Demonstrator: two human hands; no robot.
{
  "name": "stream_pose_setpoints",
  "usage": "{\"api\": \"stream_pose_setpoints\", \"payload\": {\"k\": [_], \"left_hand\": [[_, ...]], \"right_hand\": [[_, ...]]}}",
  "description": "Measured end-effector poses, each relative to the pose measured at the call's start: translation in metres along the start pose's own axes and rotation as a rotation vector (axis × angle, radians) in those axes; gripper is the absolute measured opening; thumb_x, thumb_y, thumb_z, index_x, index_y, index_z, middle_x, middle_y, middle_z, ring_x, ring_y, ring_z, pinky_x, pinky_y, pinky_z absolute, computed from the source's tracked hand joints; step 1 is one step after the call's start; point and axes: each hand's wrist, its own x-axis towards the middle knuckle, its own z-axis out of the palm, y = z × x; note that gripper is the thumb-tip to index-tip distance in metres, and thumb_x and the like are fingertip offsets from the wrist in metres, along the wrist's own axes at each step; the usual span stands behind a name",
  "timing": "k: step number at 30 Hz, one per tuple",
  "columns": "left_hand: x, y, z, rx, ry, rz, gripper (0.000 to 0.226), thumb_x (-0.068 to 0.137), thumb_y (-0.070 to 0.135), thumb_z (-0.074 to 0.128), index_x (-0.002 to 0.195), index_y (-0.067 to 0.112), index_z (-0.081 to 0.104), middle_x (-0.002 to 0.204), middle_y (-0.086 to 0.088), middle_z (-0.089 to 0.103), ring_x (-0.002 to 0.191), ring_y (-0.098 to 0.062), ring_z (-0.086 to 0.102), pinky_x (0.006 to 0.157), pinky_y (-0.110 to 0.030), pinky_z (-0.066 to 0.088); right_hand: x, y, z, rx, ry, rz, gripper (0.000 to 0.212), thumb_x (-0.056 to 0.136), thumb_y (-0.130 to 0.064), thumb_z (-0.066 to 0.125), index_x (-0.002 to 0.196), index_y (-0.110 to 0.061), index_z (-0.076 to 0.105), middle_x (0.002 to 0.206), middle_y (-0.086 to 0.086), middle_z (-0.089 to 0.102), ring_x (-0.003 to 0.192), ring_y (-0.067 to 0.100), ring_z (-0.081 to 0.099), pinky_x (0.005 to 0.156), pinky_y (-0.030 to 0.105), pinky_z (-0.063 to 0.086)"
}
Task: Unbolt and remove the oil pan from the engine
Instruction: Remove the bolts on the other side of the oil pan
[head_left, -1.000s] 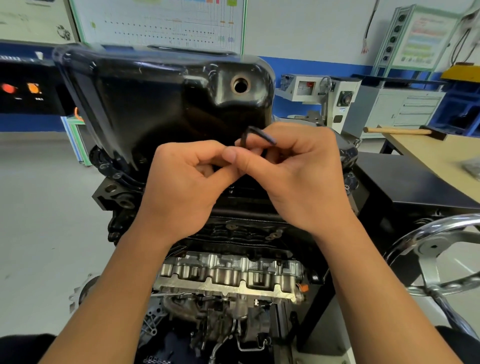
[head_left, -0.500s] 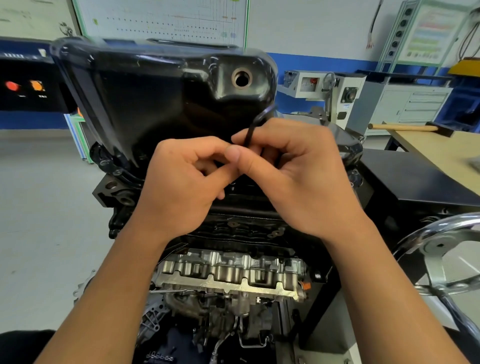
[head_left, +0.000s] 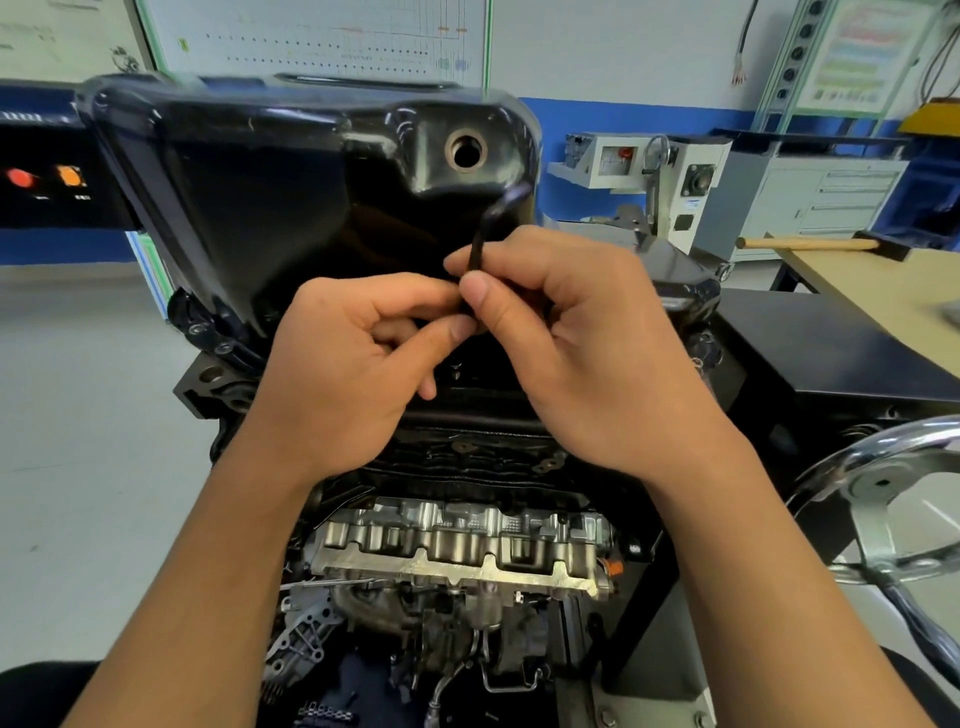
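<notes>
The engine (head_left: 457, 551) fills the middle of our view, mounted upside down with its bright metal underside facing us. The black oil pan (head_left: 270, 197) sits on top of it, flange seated against the block, directly behind our hands. To the right are a chrome handwheel (head_left: 883, 499) and, farther back, a wooden bench (head_left: 893, 291) with a hammer (head_left: 810, 243) lying on its far edge. Our right hand (head_left: 597, 353) has its fingers curled, thumb and forefinger pinching the shaft of a black hex key (head_left: 480, 239). Our left hand (head_left: 343, 374) is curled too, its thumb and forefinger closing on the lower stretch of the key. The key's bent end points up to the right, just below the pan's open drain hole (head_left: 466, 150).
</notes>
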Motion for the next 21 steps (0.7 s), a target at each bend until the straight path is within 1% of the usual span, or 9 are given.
{"api": "stream_pose_setpoints", "payload": {"k": [3, 5, 7, 10, 12, 14, 16, 19, 21], "left_hand": [[-0.001, 0.005, 0.005, 0.001, 0.081, 0.003, 0.011, 0.085, 0.024, 0.074, 0.091, 0.032, 0.071, 0.069, 0.015, 0.071, 0.046, -0.016, 0.063, 0.046, -0.019, 0.048], [-0.001, 0.008, 0.009, 0.009, 0.131, 0.000, 0.007, 0.082, 0.031, 0.075, 0.087, 0.033, 0.070, 0.068, 0.012, 0.071, 0.043, -0.018, 0.061, 0.041, -0.025, 0.046], [-0.001, 0.007, 0.010, 0.010, 0.160, 0.002, 0.011, 0.082, 0.027, 0.077, 0.089, 0.033, 0.070, 0.072, 0.013, 0.072, 0.042, -0.021, 0.060, 0.039, -0.035, 0.046], [-0.001, 0.005, 0.007, -0.034, 0.059, 0.008, 0.018, 0.090, 0.016, 0.070, 0.102, 0.030, 0.070, 0.082, 0.012, 0.074, 0.050, -0.019, 0.065, 0.047, -0.033, 0.054], [-0.001, 0.003, 0.005, -0.041, -0.017, 0.020, 0.017, 0.095, 0.014, 0.063, 0.102, 0.028, 0.071, 0.072, 0.005, 0.073, 0.051, -0.018, 0.066, 0.050, -0.036, 0.055], [-0.001, 0.003, 0.004, -0.023, 0.005, 0.026, 0.015, 0.096, 0.015, 0.062, 0.097, 0.027, 0.072, 0.065, 0.011, 0.070, 0.048, -0.016, 0.065, 0.048, -0.034, 0.054], [-0.001, 0.005, 0.006, -0.002, 0.081, 0.022, 0.013, 0.093, 0.018, 0.067, 0.093, 0.031, 0.072, 0.063, 0.019, 0.068, 0.045, -0.015, 0.062, 0.043, -0.027, 0.049], [-0.001, 0.006, 0.014, 0.027, 0.189, 0.010, 0.011, 0.088, 0.026, 0.074, 0.080, 0.032, 0.070, 0.055, 0.009, 0.063, 0.037, -0.017, 0.052, 0.036, -0.029, 0.040], [-0.001, 0.005, 0.021, 0.052, 0.256, 0.010, 0.013, 0.086, 0.024, 0.077, 0.075, 0.024, 0.070, 0.048, 0.008, 0.057, 0.035, -0.016, 0.046, 0.038, -0.023, 0.036]], "right_hand": [[0.000, 0.000, 0.002, 0.042, 0.111, 0.005, 0.022, 0.093, -0.020, 0.071, 0.080, -0.003, 0.076, 0.068, 0.006, 0.066, 0.066, 0.014, 0.057, 0.062, 0.028, 0.046], [0.000, -0.001, 0.004, 0.094, 0.175, 0.020, 0.017, 0.088, -0.020, 0.076, 0.079, -0.006, 0.078, 0.066, 0.004, 0.067, 0.061, 0.010, 0.057, 0.058, 0.021, 0.043], [0.001, -0.001, 0.004, 0.115, 0.181, 0.028, 0.012, 0.088, -0.017, 0.076, 0.080, -0.008, 0.078, 0.066, -0.002, 0.066, 0.060, 0.006, 0.055, 0.059, 0.015, 0.039], [0.001, -0.001, 0.004, 0.075, 0.102, 0.006, 0.016, 0.094, -0.014, 0.068, 0.082, -0.007, 0.074, 0.070, -0.001, 0.065, 0.066, 0.010, 0.058, 0.062, 0.023, 0.045], [0.001, -0.002, 0.004, 0.064, 0.062, -0.006, 0.014, 0.097, -0.013, 0.064, 0.093, -0.006, 0.075, 0.077, 0.002, 0.068, 0.074, 0.011, 0.061, 0.069, 0.025, 0.049], [0.000, -0.003, 0.006, 0.068, 0.054, -0.007, 0.014, 0.097, -0.013, 0.064, 0.097, -0.006, 0.076, 0.079, 0.002, 0.068, 0.075, 0.009, 0.061, 0.069, 0.023, 0.049], [-0.001, -0.003, 0.008, 0.077, 0.097, 0.009, 0.013, 0.093, -0.017, 0.070, 0.091, -0.006, 0.077, 0.073, 0.002, 0.067, 0.068, 0.009, 0.057, 0.063, 0.024, 0.046], [0.000, -0.003, 0.010, 0.129, 0.184, 0.044, 0.010, 0.086, -0.020, 0.078, 0.080, -0.012, 0.078, 0.063, -0.007, 0.062, 0.059, 0.005, 0.052, 0.058, 0.016, 0.039], [0.000, -0.002, 0.009, 0.179, 0.202, 0.067, 0.012, 0.086, -0.018, 0.078, 0.076, -0.013, 0.076, 0.062, -0.008, 0.062, 0.056, 0.005, 0.053, 0.056, 0.016, 0.039]]}}
